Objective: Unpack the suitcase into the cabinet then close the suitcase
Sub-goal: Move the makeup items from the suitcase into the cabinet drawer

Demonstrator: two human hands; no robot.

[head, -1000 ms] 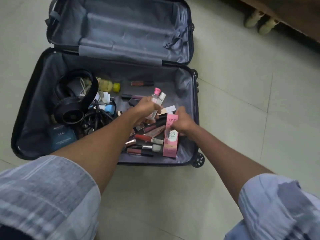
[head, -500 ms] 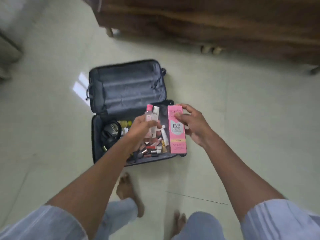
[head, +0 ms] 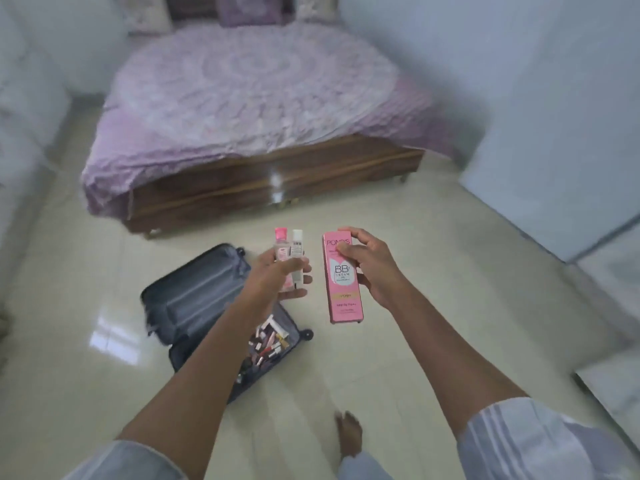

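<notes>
Viewpoint: a head-worn camera looks down over two bare forearms, held out above a pale glossy tiled floor (head: 433,289).
Left hand: the left hand (head: 277,275) is closed around two small upright bottles, a clear one with a pink cap (head: 281,245) and a clear one with a white cap (head: 297,251), side by side and touching.
Right hand: the right hand (head: 367,265) grips a tall pink cardboard carton printed "BB cream" (head: 341,282) by its upper part, thumb on the printed face, the carton upright.
Suitcase: the dark grey soft-lined suitcase (head: 194,299) lies open on the floor below the left forearm, its lid flat toward the bed.
Remaining contents: a jumble of small lipsticks and cosmetic tubes (head: 268,341) fills the near right corner of the suitcase base; the rest of the base is hidden by the arm.
Surroundings: a wooden bed with a lilac patterned cover (head: 249,98) stands beyond the suitcase; a bare foot (head: 348,434) shows at the bottom edge.
Cabinet: a pale blue panel (head: 554,133) at the right edge may be its door; I cannot tell.
Step in hand: judging by the full hands, carrying this load to the cabinet.
Doing it well: keep the bottles pinched upright together so neither slips, free one hand for any door, and expect several more trips before closing.
</notes>
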